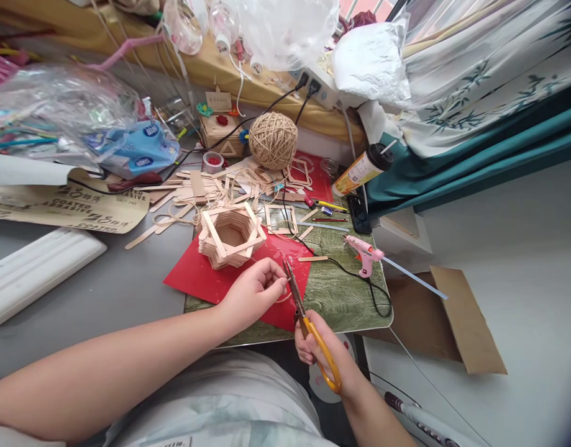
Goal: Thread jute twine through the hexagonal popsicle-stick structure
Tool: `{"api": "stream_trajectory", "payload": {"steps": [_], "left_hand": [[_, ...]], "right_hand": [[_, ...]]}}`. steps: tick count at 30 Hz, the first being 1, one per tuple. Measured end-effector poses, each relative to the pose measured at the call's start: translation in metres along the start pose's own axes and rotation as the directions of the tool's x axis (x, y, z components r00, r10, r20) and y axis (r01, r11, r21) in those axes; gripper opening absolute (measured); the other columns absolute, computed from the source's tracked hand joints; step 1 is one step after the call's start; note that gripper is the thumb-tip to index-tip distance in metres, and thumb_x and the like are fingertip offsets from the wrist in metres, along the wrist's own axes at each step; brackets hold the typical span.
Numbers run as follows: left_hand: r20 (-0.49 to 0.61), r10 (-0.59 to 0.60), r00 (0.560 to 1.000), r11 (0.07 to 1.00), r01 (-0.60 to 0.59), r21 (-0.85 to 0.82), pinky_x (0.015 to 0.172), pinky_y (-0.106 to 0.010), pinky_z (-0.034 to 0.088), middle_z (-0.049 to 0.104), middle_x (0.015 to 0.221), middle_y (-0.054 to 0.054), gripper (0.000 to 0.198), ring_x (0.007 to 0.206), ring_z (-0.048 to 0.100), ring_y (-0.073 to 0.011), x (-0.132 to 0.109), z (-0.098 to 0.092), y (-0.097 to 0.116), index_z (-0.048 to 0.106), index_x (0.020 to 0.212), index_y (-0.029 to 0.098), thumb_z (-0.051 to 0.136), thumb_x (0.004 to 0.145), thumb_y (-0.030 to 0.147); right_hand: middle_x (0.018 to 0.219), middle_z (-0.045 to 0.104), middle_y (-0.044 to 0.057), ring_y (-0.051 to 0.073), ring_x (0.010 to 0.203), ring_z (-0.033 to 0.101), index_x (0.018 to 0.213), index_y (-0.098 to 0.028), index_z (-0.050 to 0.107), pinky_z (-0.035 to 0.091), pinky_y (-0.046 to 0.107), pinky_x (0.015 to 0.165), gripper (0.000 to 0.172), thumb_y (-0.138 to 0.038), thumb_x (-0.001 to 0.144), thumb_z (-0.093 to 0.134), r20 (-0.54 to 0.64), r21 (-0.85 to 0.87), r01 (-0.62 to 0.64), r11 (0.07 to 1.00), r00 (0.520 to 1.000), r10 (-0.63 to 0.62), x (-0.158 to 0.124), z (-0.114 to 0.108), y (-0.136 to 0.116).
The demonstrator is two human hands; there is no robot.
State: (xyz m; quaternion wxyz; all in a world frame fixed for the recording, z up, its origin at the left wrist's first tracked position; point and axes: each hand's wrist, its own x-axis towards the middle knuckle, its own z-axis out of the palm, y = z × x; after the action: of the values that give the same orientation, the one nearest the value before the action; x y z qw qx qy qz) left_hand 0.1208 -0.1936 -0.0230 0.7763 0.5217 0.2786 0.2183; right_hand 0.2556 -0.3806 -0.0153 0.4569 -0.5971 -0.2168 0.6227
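Note:
My right hand (320, 344) is wrapped around the orange handles of a pair of scissors (323, 352), whose blades point up and away from me. Just left of the blade tips, my left hand (256, 287) pinches a thin piece of twine (283, 299); part of it loops below the fingers. The blades are at the twine by my fingertips, but I cannot tell whether they touch it. Beyond my left hand, a star-shaped holder of stacked craft sticks (232, 234) stands on a red sheet (192, 273).
A ball of twine (273, 140) sits behind a pile of loose craft sticks (196, 186). On the right are a pink glue gun (365, 253) with its black cord, a phone (358, 214) and a lidded drink cup (362, 169). An abrasive paper sheet (103, 208) lies left.

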Motion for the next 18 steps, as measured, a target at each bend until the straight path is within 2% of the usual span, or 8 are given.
{"api": "stream_trajectory", "payload": {"steps": [5,8,10,12,13,15,18], "left_hand": [[-0.014,-0.001,1.0,1.0,0.001,-0.006,0.073,-0.026,0.047,0.064,0.086,0.001,0.019,0.078,0.059,-0.0121,-0.002,0.0,0.003,0.059,0.095,0.019,0.073,0.095,0.033],[-0.013,0.007,1.0,1.0,-0.008,-0.03,0.074,-0.026,0.049,0.067,0.083,0.0,0.025,0.078,0.062,-0.013,-0.003,0.001,0.007,0.06,0.094,0.019,0.076,0.095,0.038],[0.009,0.003,1.0,0.997,-0.002,-0.074,0.074,-0.026,0.051,0.069,0.083,0.0,0.032,0.077,0.064,-0.0134,-0.004,0.001,0.01,0.06,0.095,0.019,0.079,0.094,0.045],[0.045,-0.02,0.999,0.992,0.025,-0.124,0.074,-0.027,0.053,0.071,0.083,-0.001,0.04,0.077,0.065,-0.0134,-0.004,0.001,0.012,0.061,0.096,0.019,0.081,0.092,0.054],[0.06,-0.032,0.998,0.989,0.041,-0.141,0.074,-0.027,0.054,0.071,0.083,-0.002,0.044,0.078,0.066,-0.0135,-0.005,0.001,0.012,0.061,0.096,0.019,0.083,0.091,0.057],[0.075,-0.047,0.996,0.986,0.059,-0.159,0.077,-0.027,0.057,0.072,0.086,-0.002,0.05,0.08,0.068,-0.0137,-0.005,0.001,0.013,0.063,0.097,0.018,0.086,0.087,0.061],[0.092,-0.033,0.995,0.981,0.05,-0.187,0.079,-0.028,0.059,0.073,0.087,-0.002,0.051,0.081,0.069,-0.0133,-0.007,0.0,0.016,0.065,0.098,0.018,0.089,0.084,0.061]], "right_hand": [[0.067,0.04,-0.012,0.007,0.049,0.028,0.101,-0.026,0.046,0.026,0.022,0.046,0.059,-0.078,0.088,0.073,-0.068,-0.015,-0.033,0.999,0.997,0.032,0.001,-0.007,0.0],[0.078,0.054,-0.006,0.011,0.06,0.046,0.104,-0.025,0.051,0.039,0.024,0.056,0.047,-0.061,0.09,0.079,-0.229,-0.235,0.025,0.972,0.97,-0.08,0.003,-0.023,-0.014],[0.087,0.058,-0.003,0.014,0.072,0.055,0.109,-0.024,0.055,0.046,0.027,0.067,0.039,-0.048,0.091,0.081,-0.333,-0.507,0.03,0.861,0.915,-0.228,0.009,-0.039,-0.028],[0.088,0.057,-0.003,0.016,0.075,0.057,0.113,-0.023,0.058,0.047,0.03,0.07,0.035,-0.043,0.091,0.077,-0.347,-0.745,-0.032,0.666,0.872,-0.346,0.02,-0.057,-0.04],[0.09,0.059,-0.001,0.018,0.078,0.059,0.115,-0.022,0.06,0.049,0.032,0.073,0.034,-0.042,0.091,0.075,-0.33,-0.815,-0.056,0.577,0.864,-0.382,0.027,-0.065,-0.044],[0.096,0.065,0.003,0.022,0.086,0.064,0.116,-0.02,0.063,0.053,0.037,0.081,0.032,-0.038,0.092,0.072,-0.285,-0.888,-0.071,0.455,0.861,-0.421,0.041,-0.08,-0.052],[0.114,0.071,0.015,0.031,0.109,0.066,0.118,-0.016,0.067,0.053,0.05,0.101,0.033,-0.032,0.09,0.072,-0.224,-0.936,-0.046,0.35,0.843,-0.488,0.053,-0.089,-0.063]]}}
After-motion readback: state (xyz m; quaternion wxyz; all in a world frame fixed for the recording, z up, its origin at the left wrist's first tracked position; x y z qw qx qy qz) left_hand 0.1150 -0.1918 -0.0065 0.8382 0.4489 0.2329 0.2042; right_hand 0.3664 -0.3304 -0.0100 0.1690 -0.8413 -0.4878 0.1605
